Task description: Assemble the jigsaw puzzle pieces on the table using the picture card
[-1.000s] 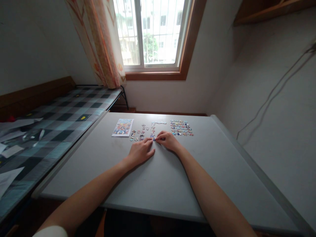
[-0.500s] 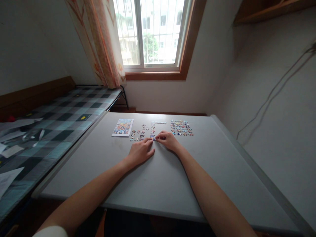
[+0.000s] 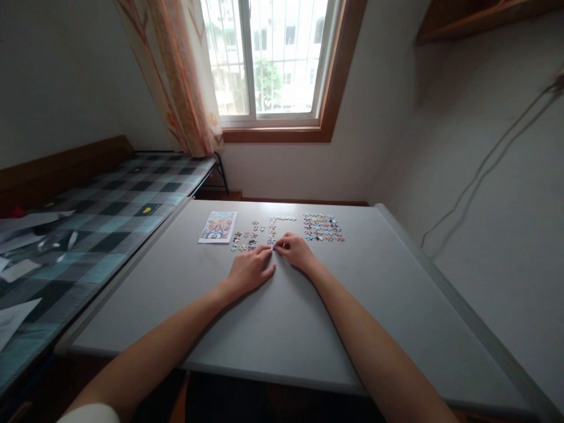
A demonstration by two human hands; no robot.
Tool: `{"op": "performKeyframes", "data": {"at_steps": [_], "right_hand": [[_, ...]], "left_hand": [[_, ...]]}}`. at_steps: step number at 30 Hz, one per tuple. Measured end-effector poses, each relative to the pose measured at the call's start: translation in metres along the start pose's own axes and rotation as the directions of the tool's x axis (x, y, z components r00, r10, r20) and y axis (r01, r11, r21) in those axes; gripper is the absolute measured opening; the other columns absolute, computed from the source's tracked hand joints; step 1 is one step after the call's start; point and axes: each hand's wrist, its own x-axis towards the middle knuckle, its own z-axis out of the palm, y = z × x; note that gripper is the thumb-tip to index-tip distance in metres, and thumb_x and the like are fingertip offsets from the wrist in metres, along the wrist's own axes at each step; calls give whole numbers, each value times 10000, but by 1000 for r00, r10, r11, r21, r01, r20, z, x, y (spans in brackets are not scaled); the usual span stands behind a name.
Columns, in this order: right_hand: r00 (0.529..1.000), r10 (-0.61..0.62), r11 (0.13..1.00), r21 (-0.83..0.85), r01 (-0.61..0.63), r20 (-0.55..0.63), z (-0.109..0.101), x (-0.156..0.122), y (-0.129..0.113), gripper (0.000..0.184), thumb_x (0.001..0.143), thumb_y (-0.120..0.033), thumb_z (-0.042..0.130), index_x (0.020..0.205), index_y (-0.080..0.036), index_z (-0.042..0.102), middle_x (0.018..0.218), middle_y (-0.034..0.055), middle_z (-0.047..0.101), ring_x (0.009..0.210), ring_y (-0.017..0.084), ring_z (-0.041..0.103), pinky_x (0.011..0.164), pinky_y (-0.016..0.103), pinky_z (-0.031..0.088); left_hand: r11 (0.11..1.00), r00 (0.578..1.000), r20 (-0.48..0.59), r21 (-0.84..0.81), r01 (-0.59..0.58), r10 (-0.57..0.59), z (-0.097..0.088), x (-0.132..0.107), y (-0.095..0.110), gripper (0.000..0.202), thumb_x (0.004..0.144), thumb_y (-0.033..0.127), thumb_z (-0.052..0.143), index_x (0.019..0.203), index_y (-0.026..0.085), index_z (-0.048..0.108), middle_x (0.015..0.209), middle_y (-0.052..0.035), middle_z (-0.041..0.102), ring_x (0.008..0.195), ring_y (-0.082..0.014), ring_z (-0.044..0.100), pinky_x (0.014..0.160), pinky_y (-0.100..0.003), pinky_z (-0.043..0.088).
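An L-shaped strip of joined jigsaw puzzle pieces [image 3: 283, 219] lies on the grey table, its left side running toward me. At the near end of that side, my right hand [image 3: 296, 250] pinches a small bluish puzzle piece [image 3: 274, 247] against the strip. My left hand [image 3: 250, 269] rests palm down on the table, its fingers stretched out and fingertips touching the strip's lower corner. Loose pieces [image 3: 241, 241] lie just beyond the left hand. Farther right, many more pieces [image 3: 323, 227] are spread in a block.
A printed picture sheet [image 3: 218, 227] lies at the left of the table [image 3: 282, 329]. Beside the table stands a bed [image 3: 110, 200] with a checked cover and papers on it. A window [image 3: 268, 59] and a curtain [image 3: 180, 76] are ahead; a cable [image 3: 484, 158] hangs along the right wall.
My right hand has shifted very slightly left, closer to the strip's near end. The left hand stays in place.
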Motion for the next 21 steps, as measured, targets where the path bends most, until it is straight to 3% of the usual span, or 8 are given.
{"op": "performKeyframes", "data": {"at_steps": [9, 12, 17, 21], "right_hand": [[1000, -22, 1000, -8, 22, 18, 2, 1, 3, 120, 765, -176, 623, 779, -211, 737, 755, 19, 587, 677, 111, 538, 686, 232, 421], [1000, -11, 999, 47, 12, -29, 1, 0, 3, 120, 759, -171, 601, 765, -188, 720, 736, 18, 593, 665, 110, 540, 673, 229, 422], [971, 112, 994, 44, -105, -213, -3, 1, 5, 131, 739, -166, 541, 720, -157, 671, 702, 23, 601, 642, 120, 528, 665, 242, 416], [970, 133, 988, -50, -146, -201, -4, 1, 7, 131, 726, -172, 535, 709, -162, 664, 706, 30, 601, 661, 132, 523, 678, 251, 403]], "left_hand": [[1000, 1000, 8, -10, 4, -4, 1, 1, 0, 367, 861, 421, 451, 1183, 263, 532, 1278, -23, 532, 956, -187, 612, 810, -291, 461], [1000, 1000, 16, -21, 19, -18, -1, 0, 1, 376, 861, 415, 457, 1198, 264, 528, 1278, -30, 531, 961, -186, 610, 826, -292, 457], [1000, 1000, 8, -17, 5, -5, -2, 0, 0, 368, 865, 421, 448, 1188, 265, 529, 1286, -16, 529, 980, -185, 605, 820, -286, 461], [1000, 1000, 5, -13, 3, -3, 0, 0, -1, 349, 865, 425, 446, 1156, 262, 549, 1283, -19, 530, 967, -184, 609, 807, -288, 466]]}}
